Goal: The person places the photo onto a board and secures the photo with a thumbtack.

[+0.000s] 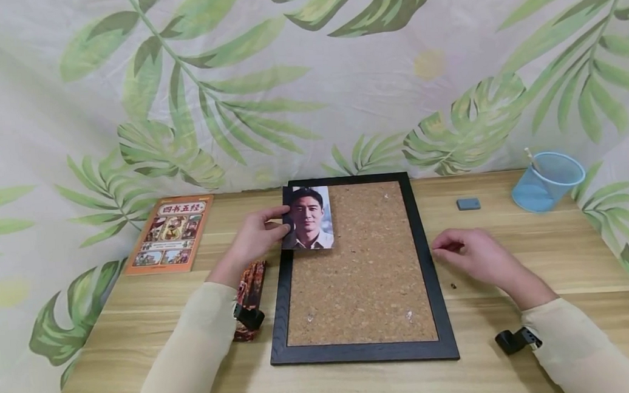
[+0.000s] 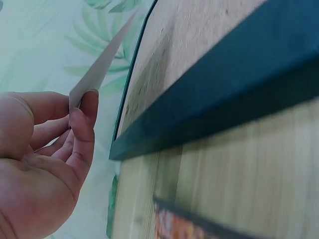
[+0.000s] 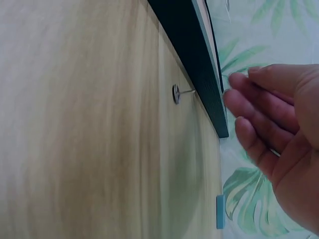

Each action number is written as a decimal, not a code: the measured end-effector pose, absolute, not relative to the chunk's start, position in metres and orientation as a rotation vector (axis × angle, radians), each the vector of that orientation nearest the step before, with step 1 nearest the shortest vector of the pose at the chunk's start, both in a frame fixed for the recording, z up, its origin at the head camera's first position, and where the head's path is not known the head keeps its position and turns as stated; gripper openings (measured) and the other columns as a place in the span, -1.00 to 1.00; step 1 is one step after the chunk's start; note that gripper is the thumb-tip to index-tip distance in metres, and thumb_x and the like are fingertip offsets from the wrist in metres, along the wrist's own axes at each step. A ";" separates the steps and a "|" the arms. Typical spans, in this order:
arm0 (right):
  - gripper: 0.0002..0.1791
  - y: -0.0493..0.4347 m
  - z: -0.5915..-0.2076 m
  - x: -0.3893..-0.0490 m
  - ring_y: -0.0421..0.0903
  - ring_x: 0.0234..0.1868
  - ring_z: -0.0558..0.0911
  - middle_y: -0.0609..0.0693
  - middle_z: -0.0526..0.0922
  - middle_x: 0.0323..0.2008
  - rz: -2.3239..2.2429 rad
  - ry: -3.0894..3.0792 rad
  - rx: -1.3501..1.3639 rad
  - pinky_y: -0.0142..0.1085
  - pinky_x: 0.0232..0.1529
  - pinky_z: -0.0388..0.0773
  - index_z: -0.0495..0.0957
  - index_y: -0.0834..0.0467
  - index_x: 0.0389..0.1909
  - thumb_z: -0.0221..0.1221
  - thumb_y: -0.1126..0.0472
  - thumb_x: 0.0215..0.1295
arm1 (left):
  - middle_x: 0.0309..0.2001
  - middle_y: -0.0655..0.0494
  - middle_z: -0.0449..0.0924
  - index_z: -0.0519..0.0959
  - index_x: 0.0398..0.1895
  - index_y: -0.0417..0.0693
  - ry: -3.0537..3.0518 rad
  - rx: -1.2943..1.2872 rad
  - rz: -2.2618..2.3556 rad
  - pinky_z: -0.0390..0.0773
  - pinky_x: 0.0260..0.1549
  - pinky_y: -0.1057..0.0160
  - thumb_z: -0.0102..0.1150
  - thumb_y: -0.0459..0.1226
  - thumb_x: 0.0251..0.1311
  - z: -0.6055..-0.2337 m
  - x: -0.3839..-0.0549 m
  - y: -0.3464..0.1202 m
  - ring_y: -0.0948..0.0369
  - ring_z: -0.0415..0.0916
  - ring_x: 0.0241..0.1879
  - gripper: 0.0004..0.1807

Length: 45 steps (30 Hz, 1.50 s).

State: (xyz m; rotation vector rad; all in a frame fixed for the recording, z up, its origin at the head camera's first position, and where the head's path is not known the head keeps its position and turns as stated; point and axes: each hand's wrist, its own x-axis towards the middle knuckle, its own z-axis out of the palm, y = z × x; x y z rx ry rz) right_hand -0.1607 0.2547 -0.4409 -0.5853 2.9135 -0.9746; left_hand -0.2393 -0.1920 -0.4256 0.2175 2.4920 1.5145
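My left hand point(image 1: 256, 236) pinches a portrait photo point(image 1: 307, 220) by its left edge, over the upper left corner of a black-framed cork board point(image 1: 356, 285). In the left wrist view the photo point(image 2: 98, 69) is seen nearly edge-on, tilted above the board's surface, between thumb and fingers. My right hand point(image 1: 474, 255) hovers just right of the board's frame, fingers loosely curled. Nothing shows between those fingers in the right wrist view. Close by, a thumbtack point(image 3: 176, 94) lies on the table beside the frame, its pin pointing sideways.
Partly beneath my left forearm lies a dark red patterned card or picture point(image 1: 251, 289). An orange-bordered booklet point(image 1: 172, 235) is at the far left. Behind my right hand are a small blue-grey block point(image 1: 468, 204) and a blue mesh pen cup point(image 1: 533, 190) holding a stick.
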 end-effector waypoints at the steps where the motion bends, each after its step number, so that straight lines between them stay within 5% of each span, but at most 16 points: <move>1: -0.94 0.254 -0.440 -0.161 -0.27 -0.18 0.68 -0.13 0.82 -0.23 -0.982 2.913 -0.580 -0.26 -0.10 0.70 0.80 0.06 -0.14 0.37 0.24 0.47 | 0.37 -0.33 0.60 0.45 0.54 -0.26 2.496 0.225 1.503 0.62 -0.23 0.35 0.18 -0.39 0.51 -0.426 -0.240 -0.188 0.06 0.73 0.10 -0.44; 8: -0.90 0.246 -0.439 -0.162 -0.28 -0.18 0.69 -0.15 0.81 -0.22 -1.048 2.885 -0.596 -0.30 -0.13 0.66 0.78 0.07 -0.07 0.38 0.20 0.47 | 0.20 -0.30 0.68 0.44 0.57 -0.20 2.479 0.264 1.450 0.58 -0.22 0.34 0.22 -0.36 0.50 -0.425 -0.245 -0.163 0.18 0.65 -0.07 -0.40; 15: -0.94 0.241 -0.440 -0.158 -0.32 -0.24 0.62 -0.20 0.76 -0.29 -1.078 2.842 -0.594 -0.37 -0.20 0.60 0.76 0.01 -0.21 0.38 0.13 0.49 | 0.09 -0.28 0.74 0.42 0.59 -0.19 2.458 0.320 1.393 0.54 -0.29 0.32 0.24 -0.34 0.49 -0.432 -0.252 -0.143 0.17 0.61 -0.13 -0.38; 23: -0.93 0.239 -0.441 -0.155 -0.34 -0.27 0.60 -0.21 0.75 -0.32 -1.081 2.849 -0.630 -0.37 -0.23 0.60 0.77 0.03 -0.22 0.37 0.15 0.50 | 0.30 -0.31 0.62 0.37 0.61 -0.23 2.478 0.415 1.269 0.53 -0.27 0.33 0.27 -0.32 0.48 -0.439 -0.262 -0.125 0.07 0.63 -0.02 -0.33; 30: -0.96 0.236 -0.440 -0.158 -0.35 -0.32 0.59 -0.22 0.74 -0.34 -1.069 2.845 -0.621 -0.37 -0.27 0.60 0.79 0.01 -0.17 0.37 0.18 0.50 | 0.42 -0.27 0.54 0.33 0.63 -0.24 2.556 0.480 1.066 0.55 0.00 0.20 0.26 -0.26 0.51 -0.438 -0.269 -0.116 0.05 0.55 0.10 -0.30; 36: -0.90 0.229 -0.438 -0.168 -0.27 -0.31 0.67 -0.17 0.77 -0.36 -1.107 2.808 -0.595 -0.35 -0.25 0.64 0.79 0.09 -0.15 0.31 0.18 0.55 | 0.19 -0.22 0.55 0.29 0.66 -0.24 2.579 0.500 0.936 0.48 0.03 0.11 0.21 -0.25 0.55 -0.434 -0.275 -0.113 0.02 0.48 0.03 -0.30; 45: -0.82 0.218 -0.441 -0.196 -0.07 -0.22 0.78 0.09 0.82 -0.26 -1.310 2.625 -0.541 -0.26 -0.15 0.74 0.72 0.33 -0.02 0.18 0.33 0.62 | 0.14 -0.26 0.58 0.30 0.64 -0.30 2.612 0.585 0.827 0.50 0.17 0.05 0.19 -0.27 0.53 -0.434 -0.279 -0.105 -0.01 0.50 0.08 -0.31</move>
